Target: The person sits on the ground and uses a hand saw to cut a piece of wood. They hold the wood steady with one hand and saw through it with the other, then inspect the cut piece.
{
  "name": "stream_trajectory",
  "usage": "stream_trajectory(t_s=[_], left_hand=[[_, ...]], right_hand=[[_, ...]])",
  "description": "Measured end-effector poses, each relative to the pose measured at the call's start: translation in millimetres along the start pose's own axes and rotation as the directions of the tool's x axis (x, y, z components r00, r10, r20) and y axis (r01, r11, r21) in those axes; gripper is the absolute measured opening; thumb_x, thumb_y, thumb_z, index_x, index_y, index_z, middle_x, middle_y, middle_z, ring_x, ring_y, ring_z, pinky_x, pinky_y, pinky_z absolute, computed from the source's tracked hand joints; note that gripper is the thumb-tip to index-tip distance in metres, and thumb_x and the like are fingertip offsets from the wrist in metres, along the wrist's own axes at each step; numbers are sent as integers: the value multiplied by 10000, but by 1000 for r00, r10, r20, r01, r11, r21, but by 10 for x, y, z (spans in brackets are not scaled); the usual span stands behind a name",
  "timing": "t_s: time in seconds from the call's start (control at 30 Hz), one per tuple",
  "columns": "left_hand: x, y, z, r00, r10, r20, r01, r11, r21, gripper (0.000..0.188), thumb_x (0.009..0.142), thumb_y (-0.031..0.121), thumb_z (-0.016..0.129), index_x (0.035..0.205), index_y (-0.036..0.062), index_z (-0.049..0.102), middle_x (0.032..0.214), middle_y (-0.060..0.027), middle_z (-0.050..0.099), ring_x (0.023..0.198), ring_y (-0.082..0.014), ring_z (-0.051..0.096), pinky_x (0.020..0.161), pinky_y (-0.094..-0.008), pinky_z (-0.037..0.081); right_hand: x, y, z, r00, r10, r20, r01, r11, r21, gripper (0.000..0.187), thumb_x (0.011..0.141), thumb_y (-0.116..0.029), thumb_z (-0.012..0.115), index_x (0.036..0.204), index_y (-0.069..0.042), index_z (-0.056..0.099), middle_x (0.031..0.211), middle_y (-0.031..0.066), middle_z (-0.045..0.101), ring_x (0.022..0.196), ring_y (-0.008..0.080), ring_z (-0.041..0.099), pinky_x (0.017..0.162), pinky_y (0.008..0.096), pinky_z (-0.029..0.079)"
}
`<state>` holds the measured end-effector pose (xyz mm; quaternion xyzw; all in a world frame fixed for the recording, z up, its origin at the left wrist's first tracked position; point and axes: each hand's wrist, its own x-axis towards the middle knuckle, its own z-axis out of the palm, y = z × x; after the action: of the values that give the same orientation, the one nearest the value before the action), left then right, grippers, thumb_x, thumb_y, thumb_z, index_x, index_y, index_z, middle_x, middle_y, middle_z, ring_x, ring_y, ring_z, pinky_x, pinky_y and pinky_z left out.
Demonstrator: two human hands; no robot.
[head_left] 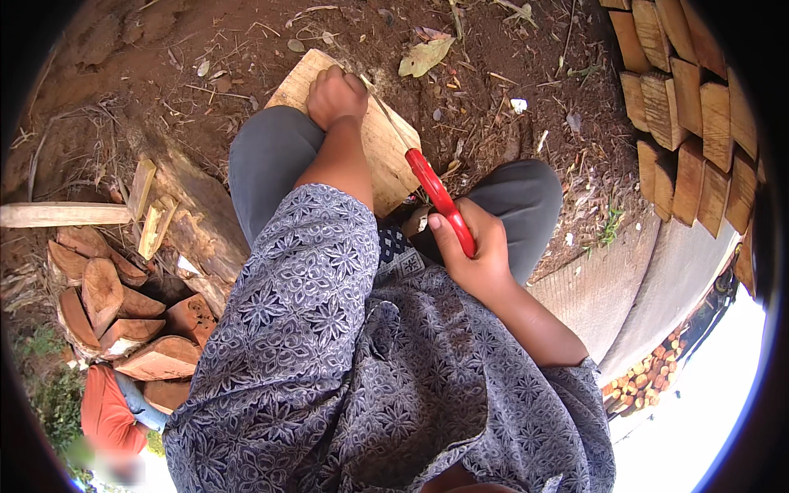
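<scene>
A pale wooden board (386, 156) lies tilted between my knees above the soil. My left hand (337, 97) is closed, its fingers curled down on the far part of the board, right beside the blade. In my right hand (481, 251) is the red handle of a saw (436, 193). Its narrow blade shows nearly edge-on, running away from me along the right side of the board toward my left knuckles; I cannot make out its teeth. My left fingertips are hidden.
Split firewood (123, 316) is piled at the left by a rough log (189, 197). Stacked wooden blocks (674, 107) stand at the far right, beside a grey curved surface (633, 263). Dry leaves (425, 57) litter the soil. A person in a red top (107, 415) is at the lower left.
</scene>
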<state>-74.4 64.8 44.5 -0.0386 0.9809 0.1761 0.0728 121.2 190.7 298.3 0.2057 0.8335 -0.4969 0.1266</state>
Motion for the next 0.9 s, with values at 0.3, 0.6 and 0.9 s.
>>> stream_trajectory(t_s=[0.3, 0.6, 0.9], left_hand=[[3, 3, 23, 999, 35, -20, -35, 999, -11, 217, 978, 230, 519, 981, 87, 682, 1055, -128, 691, 1040, -361, 643, 894, -499, 521], [30, -9, 39, 999, -8, -32, 7, 999, -35, 272, 957, 253, 489, 959, 74, 694, 1057, -130, 701, 1029, -365, 646, 898, -499, 524], [37, -3, 67, 1000, 2, -29, -3, 999, -36, 236, 959, 239, 515, 921, 88, 692, 1034, -116, 693, 1013, -358, 648, 883, -490, 524]], right_hand=[[438, 92, 31, 1000, -28, 0, 28, 999, -19, 358, 954, -218, 734, 736, -9, 543, 604, 129, 490, 518, 211, 460, 517, 371, 382], [235, 83, -62, 1000, -2, -27, 3, 999, 46, 351, 963, -224, 729, 726, -19, 573, 595, 98, 587, 541, 155, 578, 527, 338, 429], [308, 72, -53, 999, -34, 35, 34, 999, -6, 345, 981, -189, 708, 732, -25, 535, 592, 49, 472, 553, 113, 440, 516, 324, 345]])
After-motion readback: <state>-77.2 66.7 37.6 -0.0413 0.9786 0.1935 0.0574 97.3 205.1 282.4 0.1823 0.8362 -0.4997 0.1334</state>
